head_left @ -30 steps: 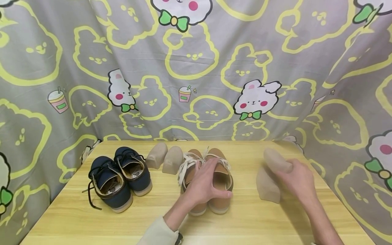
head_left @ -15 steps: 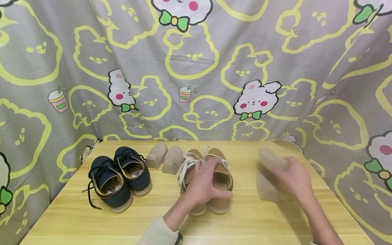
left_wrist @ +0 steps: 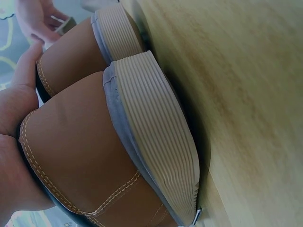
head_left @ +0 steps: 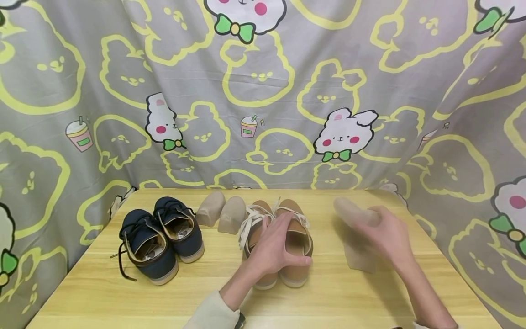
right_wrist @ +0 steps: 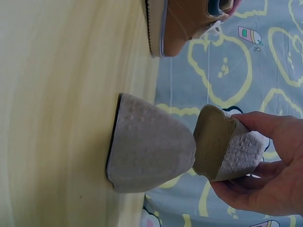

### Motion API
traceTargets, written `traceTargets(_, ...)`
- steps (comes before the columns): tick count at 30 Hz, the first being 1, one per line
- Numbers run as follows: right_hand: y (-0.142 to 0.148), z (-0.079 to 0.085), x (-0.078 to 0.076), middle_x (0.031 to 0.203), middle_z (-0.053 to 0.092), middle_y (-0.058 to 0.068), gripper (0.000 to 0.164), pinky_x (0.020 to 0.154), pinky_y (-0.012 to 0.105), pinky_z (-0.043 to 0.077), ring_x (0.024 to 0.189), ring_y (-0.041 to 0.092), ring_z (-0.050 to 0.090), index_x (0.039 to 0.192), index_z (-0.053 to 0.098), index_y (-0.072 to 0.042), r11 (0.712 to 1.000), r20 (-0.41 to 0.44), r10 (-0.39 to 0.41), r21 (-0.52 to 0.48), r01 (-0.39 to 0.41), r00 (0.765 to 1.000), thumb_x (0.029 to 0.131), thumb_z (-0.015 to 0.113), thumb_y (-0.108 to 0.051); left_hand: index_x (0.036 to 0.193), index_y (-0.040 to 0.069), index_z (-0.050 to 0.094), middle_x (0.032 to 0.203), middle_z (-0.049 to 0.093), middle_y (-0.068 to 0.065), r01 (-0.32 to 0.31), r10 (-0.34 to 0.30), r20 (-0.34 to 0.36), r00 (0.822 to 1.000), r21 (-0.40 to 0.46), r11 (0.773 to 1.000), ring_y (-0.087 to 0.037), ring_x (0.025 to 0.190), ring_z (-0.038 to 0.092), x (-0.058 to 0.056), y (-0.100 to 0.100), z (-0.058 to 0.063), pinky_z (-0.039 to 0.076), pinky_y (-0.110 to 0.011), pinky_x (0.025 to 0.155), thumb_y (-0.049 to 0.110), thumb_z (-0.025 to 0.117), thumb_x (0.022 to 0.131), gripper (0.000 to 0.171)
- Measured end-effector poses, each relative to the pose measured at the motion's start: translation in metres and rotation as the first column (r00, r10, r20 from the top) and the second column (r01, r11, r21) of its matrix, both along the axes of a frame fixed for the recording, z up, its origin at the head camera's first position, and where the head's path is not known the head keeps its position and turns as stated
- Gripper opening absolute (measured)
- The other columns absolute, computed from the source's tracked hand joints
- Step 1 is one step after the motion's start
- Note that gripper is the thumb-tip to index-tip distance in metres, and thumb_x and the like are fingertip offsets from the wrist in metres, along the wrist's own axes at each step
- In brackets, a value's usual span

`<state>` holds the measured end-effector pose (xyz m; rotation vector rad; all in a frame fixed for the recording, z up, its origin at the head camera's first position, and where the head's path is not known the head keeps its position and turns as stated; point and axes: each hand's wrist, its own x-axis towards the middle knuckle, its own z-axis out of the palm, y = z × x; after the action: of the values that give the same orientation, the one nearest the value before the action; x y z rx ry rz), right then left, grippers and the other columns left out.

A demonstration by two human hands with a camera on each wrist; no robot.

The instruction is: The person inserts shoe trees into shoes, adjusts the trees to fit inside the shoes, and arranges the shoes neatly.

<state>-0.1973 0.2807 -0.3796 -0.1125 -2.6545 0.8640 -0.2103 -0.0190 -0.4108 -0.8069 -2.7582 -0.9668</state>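
My right hand (head_left: 386, 233) pinches a grey-beige moulded-pulp shoe insert (right_wrist: 239, 156) between thumb and fingers, its hollow end showing in the right wrist view. A second insert (right_wrist: 149, 146) stands on the table just below it, rounded end up; in the head view the held one partly covers it. My left hand (head_left: 273, 249) rests over a pair of brown lace-up shoes, fingers long across the tongues. Its straight thumb crosses the opening of the right brown shoe (head_left: 295, 274). The left brown shoe (left_wrist: 80, 146), nearest in the left wrist view, is partly hidden by that hand in the head view.
Two more pulp inserts (head_left: 231, 214) stand behind and left of the brown shoes. A pair of navy lace-up shoes (head_left: 160, 269) sits at the table's left, one lace trailing on the wood. A patterned grey curtain (head_left: 283, 151) encloses the wooden table (head_left: 312, 306) behind and at the sides.
My right hand has moved left with the held insert, which now overlaps more of the standing one. The left hand and the brown shoes have stayed put.
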Motion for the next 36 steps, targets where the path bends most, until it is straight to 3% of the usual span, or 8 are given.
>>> traceTargets(11, -0.015, 0.015, -0.004, 0.121, 0.068, 0.025, 0.06, 0.087, 0.052, 0.048, 0.105, 0.042, 0.063, 0.128, 0.061, -0.002, 0.999, -0.005, 0.033, 0.023, -0.033, 0.999, 0.084, 0.079, -0.038, 0.155, 0.014, 0.036, 0.159, 0.042, -0.004, 0.005, -0.005, -0.019, 1.0, 0.003, 1.0, -0.023, 0.15, 0.035, 0.0, 0.001, -0.001, 0.011, -0.067, 0.122, 0.061, 0.087, 0.067, 0.113)
traceTargets(15, -0.02, 0.025, -0.005, 0.123, 0.068, 0.023, 0.062, 0.086, 0.05, 0.048, 0.106, 0.039, 0.063, 0.129, 0.062, -0.003, 0.996, 0.022, 0.073, 0.05, -0.074, 0.997, 0.085, 0.078, -0.044, 0.155, 0.014, 0.035, 0.158, 0.043, -0.003, 0.006, -0.006, -0.011, 1.0, 0.018, 1.0, -0.021, 0.15, 0.035, 0.0, 0.001, -0.001, 0.011, -0.067, 0.122, 0.06, 0.088, 0.067, 0.112)
traceTargets(23, -0.03, 0.044, -0.004, 0.12, 0.068, 0.015, 0.067, 0.08, 0.038, 0.047, 0.101, 0.03, 0.062, 0.13, 0.062, -0.009, 0.99, 0.108, 0.14, 0.021, -0.143, 0.984, 0.084, 0.077, -0.056, 0.157, 0.012, 0.032, 0.159, 0.042, -0.004, -0.003, 0.003, -0.008, 1.0, 0.018, 1.0, -0.021, 0.15, 0.035, 0.0, 0.0, -0.001, 0.011, -0.067, 0.122, 0.061, 0.088, 0.066, 0.117)
traceTargets(30, -0.036, 0.06, 0.002, 0.124, 0.067, 0.017, 0.071, 0.087, 0.042, 0.047, 0.106, 0.031, 0.062, 0.134, 0.059, -0.007, 0.978, 0.133, 0.205, -0.001, -0.207, 0.97, 0.084, 0.078, -0.054, 0.156, 0.01, 0.032, 0.159, 0.041, -0.006, -0.001, 0.001, -0.013, 1.0, 0.014, 1.0, -0.023, 0.15, 0.035, 0.001, -0.001, 0.001, 0.012, -0.067, 0.122, 0.06, 0.088, 0.067, 0.117)
traceTargets(36, -0.038, 0.075, 0.005, 0.116, 0.07, 0.014, 0.067, 0.084, 0.039, 0.048, 0.102, 0.027, 0.064, 0.131, 0.061, -0.008, 0.965, 0.167, 0.259, 0.0, -0.263, 0.951, 0.085, 0.078, -0.052, 0.157, 0.011, 0.03, 0.159, 0.041, -0.006, -0.008, 0.008, -0.006, 1.0, 0.006, 1.0, -0.023, 0.15, 0.035, 0.002, 0.0, 0.001, 0.012, -0.066, 0.122, 0.059, 0.088, 0.067, 0.118)
